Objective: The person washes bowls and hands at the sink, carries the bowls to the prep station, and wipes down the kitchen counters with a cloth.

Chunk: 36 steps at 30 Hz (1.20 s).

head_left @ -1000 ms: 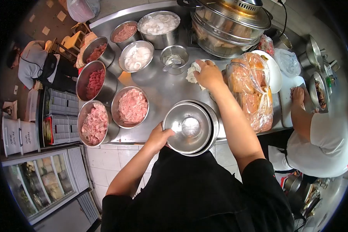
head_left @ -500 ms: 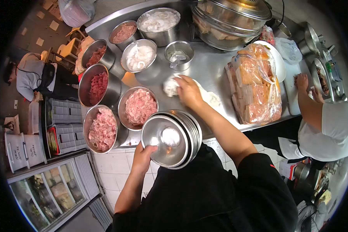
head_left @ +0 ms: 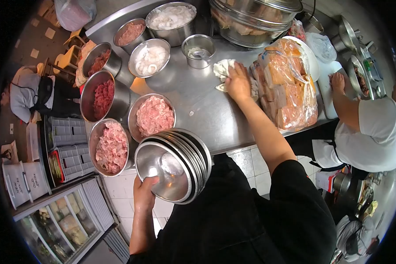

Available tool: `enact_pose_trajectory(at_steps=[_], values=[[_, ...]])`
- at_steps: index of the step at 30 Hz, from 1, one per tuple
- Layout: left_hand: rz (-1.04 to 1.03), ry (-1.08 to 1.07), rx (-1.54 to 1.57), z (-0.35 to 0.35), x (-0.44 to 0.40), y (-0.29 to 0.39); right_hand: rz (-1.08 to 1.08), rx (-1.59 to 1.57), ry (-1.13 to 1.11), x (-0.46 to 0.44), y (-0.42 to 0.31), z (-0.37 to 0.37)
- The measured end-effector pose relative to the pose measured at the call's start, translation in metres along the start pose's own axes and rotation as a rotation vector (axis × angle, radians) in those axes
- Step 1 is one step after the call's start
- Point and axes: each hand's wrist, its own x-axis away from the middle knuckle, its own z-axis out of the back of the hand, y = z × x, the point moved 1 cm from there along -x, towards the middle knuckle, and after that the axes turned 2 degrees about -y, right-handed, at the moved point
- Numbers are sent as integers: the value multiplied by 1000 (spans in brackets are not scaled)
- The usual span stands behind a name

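My left hand [head_left: 145, 192] grips the rim of a stack of metal bowls [head_left: 167, 171], thumb inside the top one, and the stack is tilted in front of my body. On the steel table [head_left: 207, 119], my right hand [head_left: 240, 83] presses down on a white cloth [head_left: 223, 71], which spreads out on both sides of the fingers. Just right of that hand lies a clear plastic bag of bread [head_left: 286, 88]. Close to the bowl stack are a bowl of pale pink meat [head_left: 155, 115] and a deeper pot of similar meat [head_left: 111, 149].
Metal pots hold red meat [head_left: 103, 99], white pieces [head_left: 148, 60] and a utensil [head_left: 199, 53]. A large lidded steamer [head_left: 251, 26] stands at the back. At right a co-worker [head_left: 367, 132] rests a hand on a white board [head_left: 328, 92]. Another person [head_left: 26, 94] is at far left.
My right hand has wiped the cloth rightward across the table, toward the bread bag. The bowl stack in my left hand has shifted left and down.
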Motion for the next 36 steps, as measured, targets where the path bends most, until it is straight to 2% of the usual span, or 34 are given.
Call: enact_pose_trajectory(at_steps=[2, 4, 5, 6, 7, 8, 10, 12, 14, 17, 18, 20, 21, 22, 24, 26, 28, 29, 30, 31, 34, 36], values=[[1, 24, 2, -2, 5, 9, 106, 51, 99, 8, -16, -16], [11, 47, 1, -4, 5, 11, 226, -109, -89, 38, -73, -11], [0, 54, 0, -1, 3, 10, 316, -202, -105, 57, -99, -20], [-14, 62, -1, 3, 0, 10, 388, -243, -248, 75, -130, 11], [8, 48, 15, 7, -2, 11, 502, -315, -201, 96, -135, -8], [11, 41, 9, 4, -2, 14, 493, -313, -199, 107, -132, 2], [-27, 37, 59, -1, -2, 19, 528, -315, -357, 125, -108, 34], [-18, 36, 57, 4, -2, 18, 452, -199, -275, 113, -55, 47], [-21, 52, 60, 9, -1, 18, 237, -47, -96, 83, -11, 47], [-55, 76, 27, 13, 2, 16, 125, 46, -30, 59, -36, 16], [-51, 71, 21, 9, 4, 18, 175, -80, 13, 67, -53, 3], [-39, 71, 39, -1, 7, 23, 317, 36, -302, 92, -108, -2], [-51, 56, 44, -1, 3, 21, 506, 104, -371, 114, -127, 14], [-49, 46, 41, -5, 1, 22, 547, -131, -270, 132, -129, 23], [-41, 49, -1, -12, -3, 26, 492, 55, -553, 138, -104, 53], [-61, 17, 7, -23, -8, 32, 160, 118, -471, 130, -56, 94], [-52, -44, -23, -31, -17, 35, -190, -144, -284, 146, 2, 94], [-32, -61, -26, -37, -24, 36, -192, -144, -292, 156, 8, 100], [-47, -92, -13, -39, -39, 32, -66, -19, -204, 168, 8, 108], [-44, -211, -31, -46, -56, 32, 62, 104, -115, 179, 2, 113], [-79, -313, -55, -106, -83, 41, 46, 19, -120, 206, -26, 112], [-44, -404, -158, -133, -111, 43, 138, -35, -203, 221, -55, 111]])
